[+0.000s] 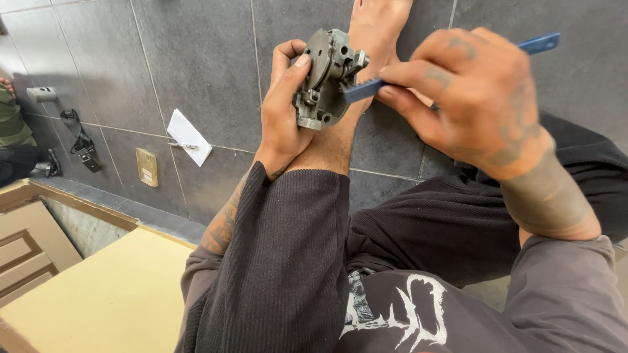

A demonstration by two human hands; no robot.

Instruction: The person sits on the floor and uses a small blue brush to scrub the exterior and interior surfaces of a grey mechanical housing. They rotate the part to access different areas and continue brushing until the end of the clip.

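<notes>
A person sits on a grey tiled floor (196,59), seen from above, with one bare foot (376,26) stretched out toward twelve o'clock.

On the floor at about nine o'clock lies a white paper slip (190,136), roughly diamond-shaped, with a small metal piece on it. Just below it, toward eight o'clock, sits a small tan rectangular plate (146,167). Farther out at nine o'clock lie a black strap-like part (82,144) and a small grey block (41,94). A pale yellow board (111,294) fills the seven o'clock corner, beside a panelled wooden piece (23,252).

The left hand (282,111) is closed around a grey metal part (325,80), thumb on its rear face and fingers curled behind it, holding it upright just above the shin near twelve o'clock. The part is a lumpy casting with a round plate and small lugs.

The right hand (471,98) pinches a flat blue strip tool (451,64) between thumb and fingertips, the other fingers folded. The strip runs from two o'clock toward the part, and its tip touches the part's right edge.

Dark ribbed sleeves and dark trousers fill the lower half.
</notes>
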